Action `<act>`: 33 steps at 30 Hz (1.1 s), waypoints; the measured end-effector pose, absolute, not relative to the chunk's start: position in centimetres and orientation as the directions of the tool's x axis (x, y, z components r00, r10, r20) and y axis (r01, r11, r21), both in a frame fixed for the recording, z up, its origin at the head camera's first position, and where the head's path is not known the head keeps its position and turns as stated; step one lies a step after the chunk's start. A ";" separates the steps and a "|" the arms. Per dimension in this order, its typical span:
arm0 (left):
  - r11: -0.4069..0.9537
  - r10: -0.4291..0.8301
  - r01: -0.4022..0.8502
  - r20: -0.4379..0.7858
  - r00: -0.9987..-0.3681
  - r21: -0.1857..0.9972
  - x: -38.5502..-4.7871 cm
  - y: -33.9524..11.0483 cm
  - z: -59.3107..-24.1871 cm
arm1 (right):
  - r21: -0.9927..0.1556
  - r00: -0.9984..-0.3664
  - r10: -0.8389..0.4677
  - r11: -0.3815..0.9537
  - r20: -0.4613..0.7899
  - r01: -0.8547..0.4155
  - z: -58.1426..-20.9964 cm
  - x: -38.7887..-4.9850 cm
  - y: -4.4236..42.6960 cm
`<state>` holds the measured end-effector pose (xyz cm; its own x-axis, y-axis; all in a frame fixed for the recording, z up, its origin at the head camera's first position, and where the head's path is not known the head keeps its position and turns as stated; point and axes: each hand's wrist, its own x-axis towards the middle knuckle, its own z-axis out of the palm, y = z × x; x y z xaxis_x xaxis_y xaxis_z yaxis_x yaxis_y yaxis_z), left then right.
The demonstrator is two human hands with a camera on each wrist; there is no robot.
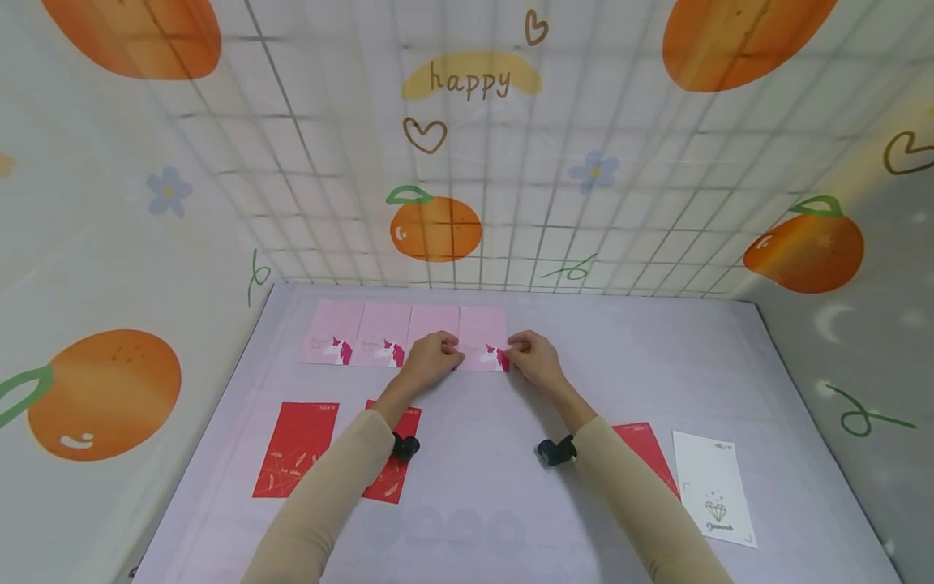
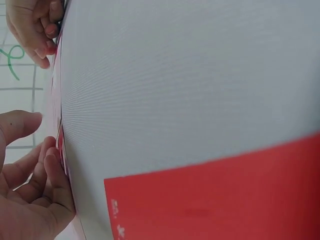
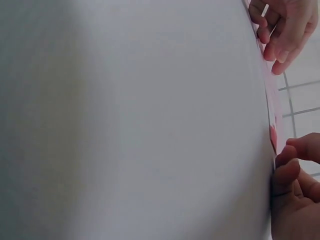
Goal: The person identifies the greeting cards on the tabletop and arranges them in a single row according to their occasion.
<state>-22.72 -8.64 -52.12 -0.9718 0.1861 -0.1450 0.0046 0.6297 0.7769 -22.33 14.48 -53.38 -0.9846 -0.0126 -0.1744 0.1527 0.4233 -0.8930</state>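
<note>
Left arm [image 1: 321, 495] and right arm [image 1: 645, 499] (both sleeved) extend forward; left hand [image 1: 432, 358] and right hand [image 1: 536, 359] sit apart, fingers bent, left thumb [image 2: 21, 125] clear of its fingertips.

I find four pink cards [image 1: 387, 328] set edge to edge in one left-to-right row, left of centre on the far tabletop [image 1: 620, 341]. Three show a white, magenta-maned unicorn [image 1: 340, 352] near the near-right corner; my left hand [image 1: 429, 357] covers that area on the third.

Pink cards [image 1: 387, 324]: smooth, matt paper. Red cards [image 1: 297, 446]: smooth paper. Sleeves [image 1: 328, 487]: matt cloth.
</note>
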 end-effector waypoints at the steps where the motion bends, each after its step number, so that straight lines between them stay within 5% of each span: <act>1: 0.625 0.184 0.005 -0.141 -0.973 0.781 -22.7 -8.6 -52.1 | -0.895 -0.985 -0.017 0.420 -0.173 0.150 -53.3 -22.3 14.5; 17: 0.507 0.208 0.143 0.041 -0.977 0.850 -18.7 -8.5 -48.1 | -0.906 -0.997 -0.073 0.424 -0.016 -0.017 -49.9 -18.5 16.4; 33: 0.422 0.202 0.099 0.013 -0.979 0.901 -13.1 -9.3 -46.2 | -0.917 -0.991 -0.107 0.382 0.083 -0.118 -46.5 -12.6 17.8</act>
